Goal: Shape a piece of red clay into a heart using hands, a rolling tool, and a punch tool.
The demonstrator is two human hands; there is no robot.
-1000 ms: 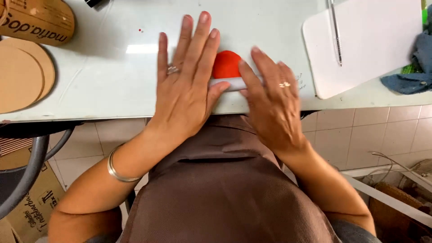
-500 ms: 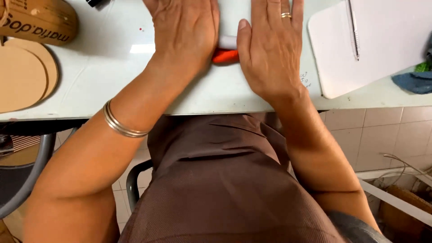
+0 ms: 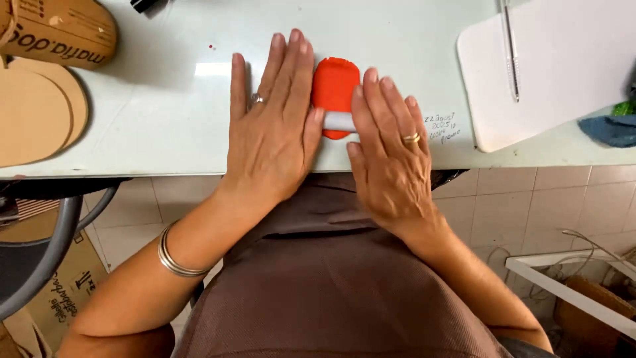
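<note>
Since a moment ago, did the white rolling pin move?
Yes. The white rolling pin rolled toward the near table edge, now lying across the flat orange clay's near end.

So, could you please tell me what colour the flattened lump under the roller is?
The flattened lump is bright orange-red, and the roller across it is white; the head view shows it best.

Brown apron, rings, silver bangles [image 3: 173, 260]

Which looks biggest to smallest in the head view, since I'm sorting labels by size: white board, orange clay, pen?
1. white board, though cut off by the frame
2. orange clay, partly under the hands
3. pen, long but very thin
</note>
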